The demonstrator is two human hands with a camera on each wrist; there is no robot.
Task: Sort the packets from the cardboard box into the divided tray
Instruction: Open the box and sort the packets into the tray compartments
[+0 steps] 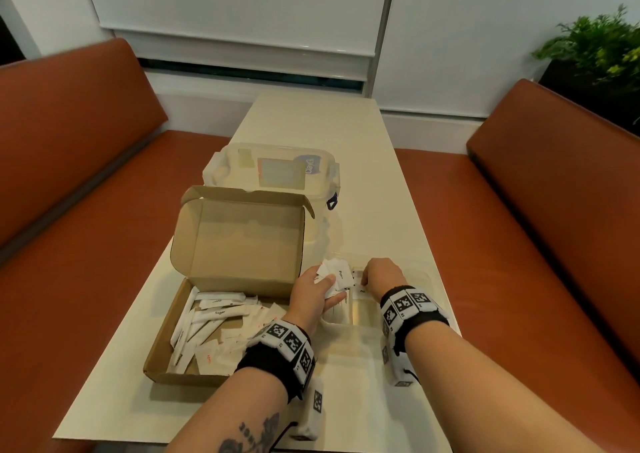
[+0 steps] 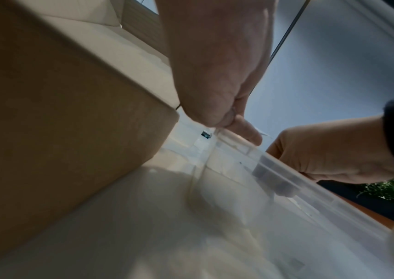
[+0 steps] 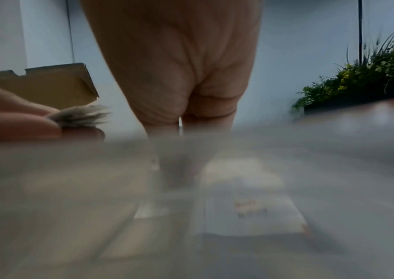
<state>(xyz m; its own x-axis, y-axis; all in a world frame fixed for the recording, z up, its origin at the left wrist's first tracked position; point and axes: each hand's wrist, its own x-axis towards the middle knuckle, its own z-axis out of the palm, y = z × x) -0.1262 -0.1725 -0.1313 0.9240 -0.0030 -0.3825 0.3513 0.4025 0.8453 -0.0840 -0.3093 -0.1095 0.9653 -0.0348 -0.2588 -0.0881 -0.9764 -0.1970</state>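
An open cardboard box (image 1: 221,300) of sugar and other packets (image 1: 211,328) sat left of the fingers. The left hand (image 1: 311,297) gripped a fanned stack of white packets (image 1: 334,274), whose edges only the right wrist view showed. Just right, the right hand (image 1: 382,278) curled downward, pinching one packet (image 1: 358,281) into the clear divided tray (image 1: 360,317) beneath both hands.

Your left hand (image 1: 311,295) reaches forward with thumb and fingers curled around a fanned bunch, while your right hand (image 1: 382,277) sits just beside it, knuckles up, fingers bent down and pinching
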